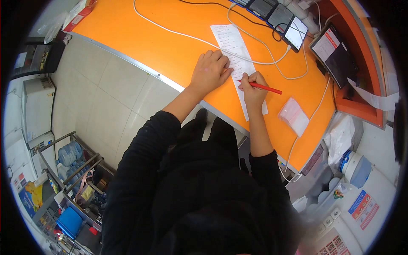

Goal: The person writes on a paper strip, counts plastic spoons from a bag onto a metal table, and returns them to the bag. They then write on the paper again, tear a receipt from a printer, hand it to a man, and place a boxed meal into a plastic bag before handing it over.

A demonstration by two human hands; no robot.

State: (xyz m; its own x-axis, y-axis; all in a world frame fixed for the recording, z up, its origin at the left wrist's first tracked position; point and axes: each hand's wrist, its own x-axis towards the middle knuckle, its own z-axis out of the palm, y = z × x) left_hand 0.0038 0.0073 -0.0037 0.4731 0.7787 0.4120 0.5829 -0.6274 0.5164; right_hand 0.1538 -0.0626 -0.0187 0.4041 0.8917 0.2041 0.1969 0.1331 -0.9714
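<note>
A long, narrow white paper strip (227,36) with lines of handwriting lies on the orange counter. My right hand (254,91) is closed round a red pen (267,88), whose tip points at the lower part of the writing. The pen's back end sticks out to the right. Palm down, my left hand (210,71) rests at the strip's left edge, its fingers loosely bent and nothing held in it. Right of my right hand is a small pack in clear plastic with pinkish contents (294,117).
White cables (182,32) run across the orange counter (140,46), one of them over the strip. A phone with a lit screen (295,34) lies at the back beside several dark devices. A tablet (333,53) leans at the right, near a curling paper roll end (372,97).
</note>
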